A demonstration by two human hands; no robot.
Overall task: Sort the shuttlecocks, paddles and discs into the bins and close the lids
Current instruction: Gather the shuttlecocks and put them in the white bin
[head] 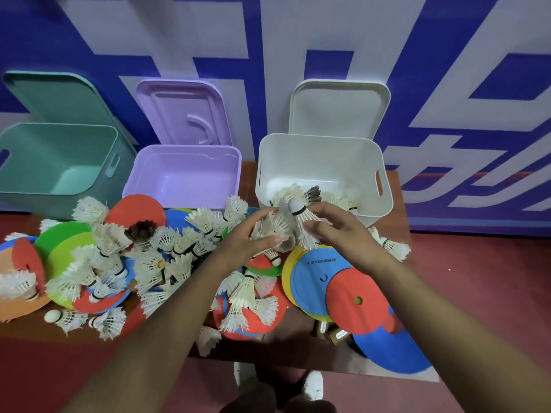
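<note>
A heap of white feather shuttlecocks and flat coloured discs covers a low brown table. My left hand grips a bunch of shuttlecocks just in front of the white bin. My right hand holds one shuttlecock, cork end up, beside that bunch. The white bin holds several shuttlecocks. The purple bin and the green bin show nothing inside. Wooden paddle handles peek out from under the discs at the right.
All three bins stand open with their lids leaning on the blue and white wall: green lid, purple lid, white lid. Red floor lies around the table. My white shoes show below its front edge.
</note>
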